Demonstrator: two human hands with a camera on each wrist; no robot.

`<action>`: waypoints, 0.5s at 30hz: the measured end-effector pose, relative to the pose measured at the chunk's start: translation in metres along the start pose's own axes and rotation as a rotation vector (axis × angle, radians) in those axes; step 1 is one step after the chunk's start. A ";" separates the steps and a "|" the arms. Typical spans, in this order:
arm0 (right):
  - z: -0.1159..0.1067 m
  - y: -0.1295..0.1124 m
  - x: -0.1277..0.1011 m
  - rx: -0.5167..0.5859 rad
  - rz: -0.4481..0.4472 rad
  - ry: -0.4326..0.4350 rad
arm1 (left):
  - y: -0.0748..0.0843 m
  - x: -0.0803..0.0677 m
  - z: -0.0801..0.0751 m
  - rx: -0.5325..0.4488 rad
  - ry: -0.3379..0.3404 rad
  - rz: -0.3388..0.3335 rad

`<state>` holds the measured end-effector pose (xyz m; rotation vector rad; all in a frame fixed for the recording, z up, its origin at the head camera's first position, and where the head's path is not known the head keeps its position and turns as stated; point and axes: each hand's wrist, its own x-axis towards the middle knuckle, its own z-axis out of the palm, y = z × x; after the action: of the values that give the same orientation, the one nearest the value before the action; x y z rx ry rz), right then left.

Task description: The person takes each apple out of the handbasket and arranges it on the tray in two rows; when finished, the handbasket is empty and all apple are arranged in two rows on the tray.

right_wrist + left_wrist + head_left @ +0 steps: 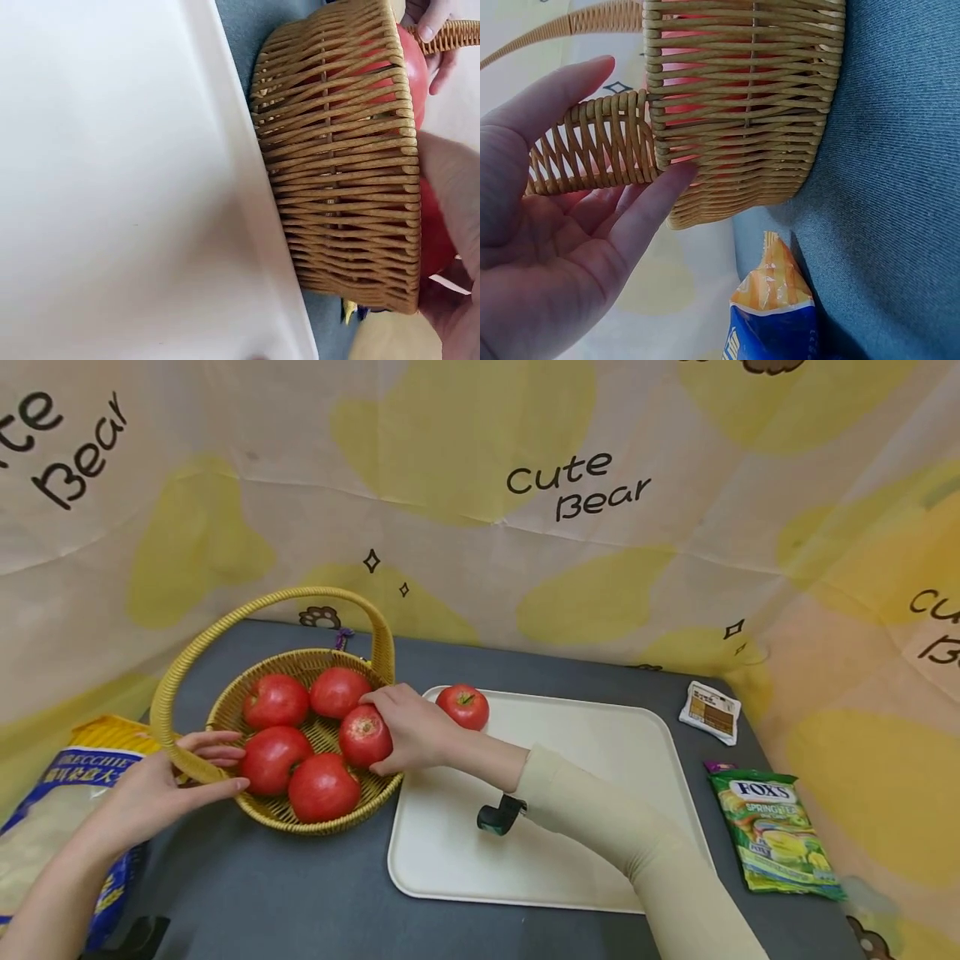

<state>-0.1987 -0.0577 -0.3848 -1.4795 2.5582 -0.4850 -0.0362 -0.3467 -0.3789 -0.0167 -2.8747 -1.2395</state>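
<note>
Five tomatoes sit in the wicker basket (225, 710), and my right hand (408, 731) has curled its fingers and thumb round the one nearest the basket's right rim, the gripped tomato (364, 735). It lies just inside that rim, touching its neighbours, and I judge I come at it from the right side because my forearm reaches over the white tray (570, 852), which lies just beside the basket on the right.

My left hand (161, 785) steadies the basket at the foot of its handle (191, 652) on the near left: the thumb and fingers lie fairly straight on either side of the woven strap, touching it rather than clenched round it. I take this hold as keeping the basket from sliding or tipping while the other hand works.

The gripped tomato is nearly round, so it has no real long axis; its stem scar faces up and slightly toward me. A sixth tomato (463, 706) rests on the far left corner of the tray, its green stem end up.

On the grey table (285, 893), a blue and yellow bag (71, 793) lies at the left, near my left wrist. A green sweet packet (776, 831) and a small white sachet (711, 712) lie to the right of the tray.
</note>
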 end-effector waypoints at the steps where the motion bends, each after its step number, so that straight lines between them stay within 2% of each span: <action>1: 0.000 0.001 -0.004 0.054 0.007 0.029 | 0.000 0.000 0.000 0.001 -0.002 -0.002; 6: -0.003 0.010 -0.029 0.391 0.073 0.188 | 0.000 0.001 0.001 0.004 0.002 0.007; 9: -0.009 0.015 -0.047 0.539 0.134 0.254 | 0.000 0.001 0.002 -0.005 0.007 0.016; 11: -0.013 0.021 -0.059 0.598 0.178 0.282 | -0.001 0.001 0.003 -0.007 0.012 0.019; 15: -0.018 0.037 -0.085 0.638 0.260 0.321 | -0.001 0.000 0.004 -0.001 0.030 0.015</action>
<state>-0.1916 0.0366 -0.3835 -0.8868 2.3970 -1.4204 -0.0358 -0.3448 -0.3821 -0.0189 -2.8434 -1.2279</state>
